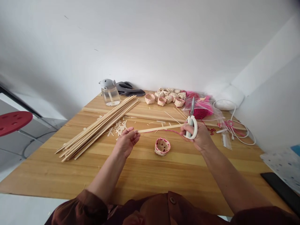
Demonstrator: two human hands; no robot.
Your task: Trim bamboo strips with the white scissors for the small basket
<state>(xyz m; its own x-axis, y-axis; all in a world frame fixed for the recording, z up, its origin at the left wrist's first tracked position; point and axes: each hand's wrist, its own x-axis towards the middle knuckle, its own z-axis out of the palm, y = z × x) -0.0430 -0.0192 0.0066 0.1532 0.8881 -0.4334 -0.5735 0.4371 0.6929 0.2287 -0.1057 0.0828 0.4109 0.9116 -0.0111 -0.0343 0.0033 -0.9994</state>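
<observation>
A pale flat wooden strip (pixel 161 127) stretches between my two hands above the table. My left hand (pixel 127 139) pinches its left end, with a thin pink thread running along below it. My right hand (pixel 197 134) is closed around white-handled scissors (pixel 191 123), blades pointing up, and also grips the strip's right end. Beneath the strip, between my hands, a small woven basket (pixel 162 147) with a pink-laced rim stands upright on the table. Just left of my left hand lie short cut strip pieces (pixel 119 126).
A bundle of long strips (pixel 98 128) lies on the left of the table (pixel 140 175). Several finished baskets (pixel 161 99) sit at the back, beside a bag of pink yarn (pixel 202 109). A water jug (pixel 110 93) stands back left; a white cable (pixel 246 131) lies right.
</observation>
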